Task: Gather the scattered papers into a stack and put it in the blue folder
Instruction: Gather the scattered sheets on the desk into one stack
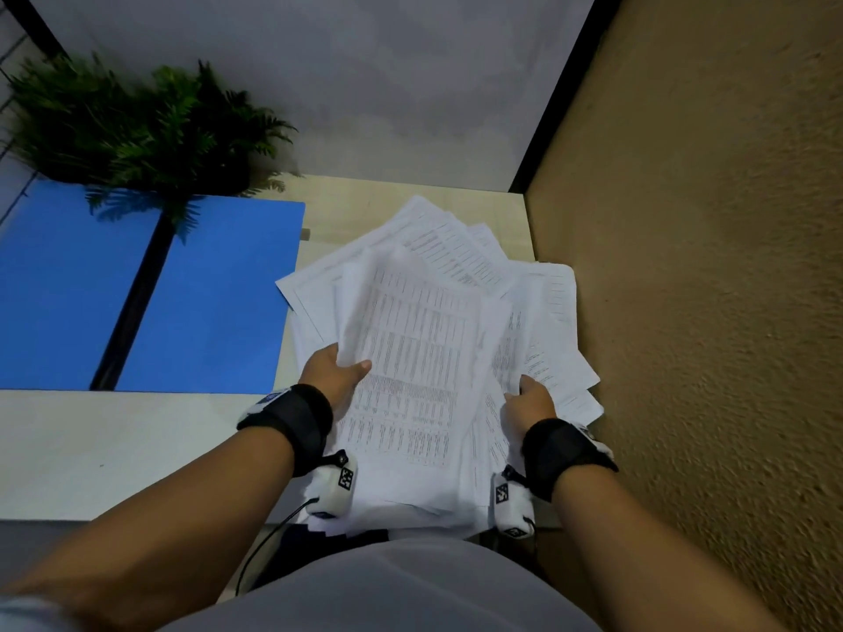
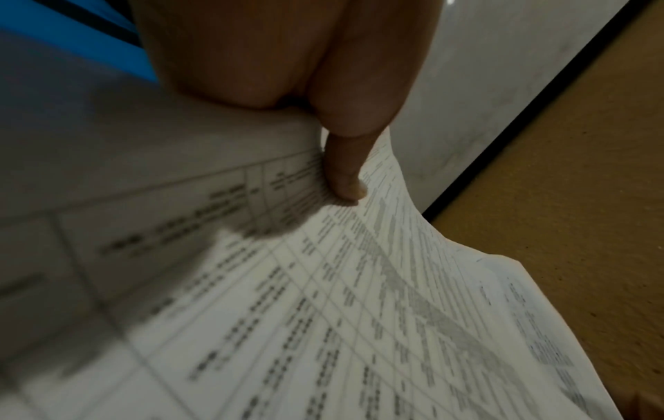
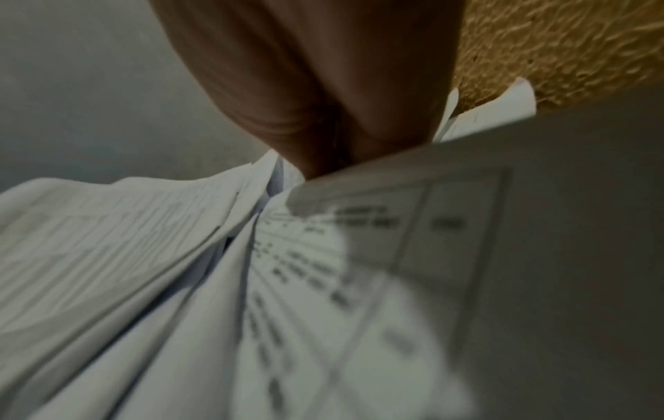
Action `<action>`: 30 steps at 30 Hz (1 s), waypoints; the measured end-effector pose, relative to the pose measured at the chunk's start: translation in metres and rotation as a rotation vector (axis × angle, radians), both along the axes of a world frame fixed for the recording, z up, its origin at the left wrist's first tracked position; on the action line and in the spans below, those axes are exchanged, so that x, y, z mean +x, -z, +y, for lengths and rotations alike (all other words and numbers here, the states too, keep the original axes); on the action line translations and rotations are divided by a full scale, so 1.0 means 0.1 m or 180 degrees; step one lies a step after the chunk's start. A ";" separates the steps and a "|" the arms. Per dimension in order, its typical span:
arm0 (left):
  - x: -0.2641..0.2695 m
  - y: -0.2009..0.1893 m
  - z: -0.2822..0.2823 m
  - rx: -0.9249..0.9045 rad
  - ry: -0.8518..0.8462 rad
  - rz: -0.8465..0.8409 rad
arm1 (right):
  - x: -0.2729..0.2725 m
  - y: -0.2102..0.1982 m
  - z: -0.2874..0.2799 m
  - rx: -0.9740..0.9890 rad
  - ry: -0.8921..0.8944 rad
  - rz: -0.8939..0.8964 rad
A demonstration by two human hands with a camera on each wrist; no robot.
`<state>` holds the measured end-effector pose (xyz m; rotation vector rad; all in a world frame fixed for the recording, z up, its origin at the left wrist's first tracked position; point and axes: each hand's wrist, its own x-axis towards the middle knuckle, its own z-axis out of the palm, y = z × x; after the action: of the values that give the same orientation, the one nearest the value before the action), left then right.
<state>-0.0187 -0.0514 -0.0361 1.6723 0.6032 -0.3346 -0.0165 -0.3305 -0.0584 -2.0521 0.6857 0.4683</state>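
A loose, fanned bundle of printed white papers [image 1: 424,339] is held over the right part of the desk, its sheets skewed in several directions. My left hand [image 1: 337,371] grips its left edge, thumb on top of the upper sheet and fingers hidden beneath. My right hand [image 1: 529,394] holds the right edge the same way. In the left wrist view my thumb [image 2: 345,176] presses on a table-printed sheet [image 2: 359,312]. The right wrist view shows my hand [image 3: 323,99] against the layered papers [image 3: 179,270]. The blue folder [image 1: 150,289] lies open and flat on the desk's left side.
A potted fern [image 1: 137,130] stands at the back left, its fronds overhanging the folder. A rough tan wall [image 1: 707,266] runs close along the desk's right edge. A grey partition [image 1: 342,84] closes the back. Bare desk surface [image 1: 114,449] lies in front of the folder.
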 end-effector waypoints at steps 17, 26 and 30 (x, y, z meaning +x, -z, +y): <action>-0.19 0.27 -0.18 0.0115 0.0001 0.0380 | -0.07 -0.30 -0.13 0.0345 -0.0264 0.0162; -0.19 0.29 -0.28 -0.0265 0.0900 0.0344 | -0.28 -0.36 0.08 0.1299 0.0114 0.0589; 0.03 0.07 -0.21 0.0895 0.0190 -0.0199 | -0.23 -0.29 0.04 0.0834 0.0143 0.0365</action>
<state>-0.0156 -0.0723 -0.0435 1.9661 0.5743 -0.2472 -0.0399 -0.3264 -0.0293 -1.7712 0.6981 0.6198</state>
